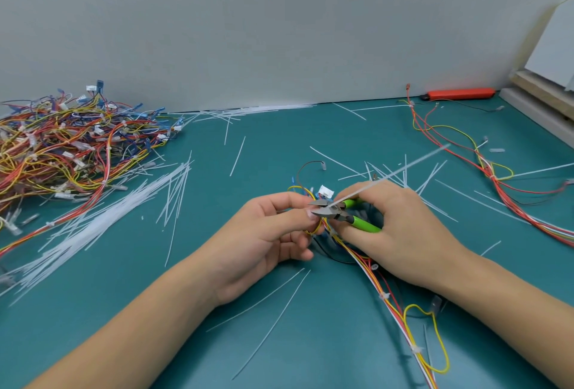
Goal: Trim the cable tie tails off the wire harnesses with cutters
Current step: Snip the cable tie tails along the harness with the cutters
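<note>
Near the middle of the teal-matted desk (279, 146), toward its near edge, the left hand (267, 233) pinches a thin bundle of red, yellow and white wires, the wire harness (369, 267), between thumb and fingers, its grip clenched on the strands. The harness runs from that pinch down and right toward the near right corner, bound at intervals by small white ties. The right hand (400, 233) grips the green-handled steel cutters (338, 213), fingers curled round the handles; their long axis lies roughly across the desk, the nose pointing left at the pinched bundle with the jaws slightly parted. A translucent white cable tie tail (391, 174) rises from just beside the jaws, slanting up and right toward the far right corner. A tangled heap of multicoloured harnesses (74, 146) sits at the far left edge, with loose white cut tails (102, 221) fanned beside it.
</note>
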{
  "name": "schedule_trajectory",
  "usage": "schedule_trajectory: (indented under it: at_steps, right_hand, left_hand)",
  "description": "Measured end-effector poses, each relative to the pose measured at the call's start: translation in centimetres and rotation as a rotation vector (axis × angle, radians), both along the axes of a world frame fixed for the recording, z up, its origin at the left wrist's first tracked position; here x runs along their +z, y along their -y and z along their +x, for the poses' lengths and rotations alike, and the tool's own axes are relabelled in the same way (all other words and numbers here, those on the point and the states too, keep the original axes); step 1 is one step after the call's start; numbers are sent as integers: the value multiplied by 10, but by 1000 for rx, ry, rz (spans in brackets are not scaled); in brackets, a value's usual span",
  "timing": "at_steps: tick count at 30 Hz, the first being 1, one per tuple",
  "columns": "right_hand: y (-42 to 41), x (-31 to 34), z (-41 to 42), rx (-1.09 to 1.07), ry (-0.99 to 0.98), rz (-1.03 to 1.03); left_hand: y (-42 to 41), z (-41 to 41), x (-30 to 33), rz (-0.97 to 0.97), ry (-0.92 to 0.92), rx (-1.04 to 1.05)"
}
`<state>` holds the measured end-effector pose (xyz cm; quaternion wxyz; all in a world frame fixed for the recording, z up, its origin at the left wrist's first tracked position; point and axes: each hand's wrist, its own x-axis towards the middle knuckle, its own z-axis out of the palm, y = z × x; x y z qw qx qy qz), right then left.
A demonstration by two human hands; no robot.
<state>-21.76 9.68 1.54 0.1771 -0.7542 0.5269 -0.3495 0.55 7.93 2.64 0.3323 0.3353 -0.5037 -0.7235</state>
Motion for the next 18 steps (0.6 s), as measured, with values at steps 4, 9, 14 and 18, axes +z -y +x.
schedule_trajectory:
  at_steps: [4,9,14,18]
  right_hand:
    - [0,-1,0,-11,14,0]
    - [0,-1,0,-8,11,-19]
    - [1,-2,0,-18,-16,-33]
    - [0,-3,0,-58,-51,-43]
  left_hand:
    - [0,0,-1,-1,1,-5]
    - [0,0,-1,2,-3,-3]
    - [0,0,-1,-4,2,-4]
    - [0,0,0,-14,2,-17]
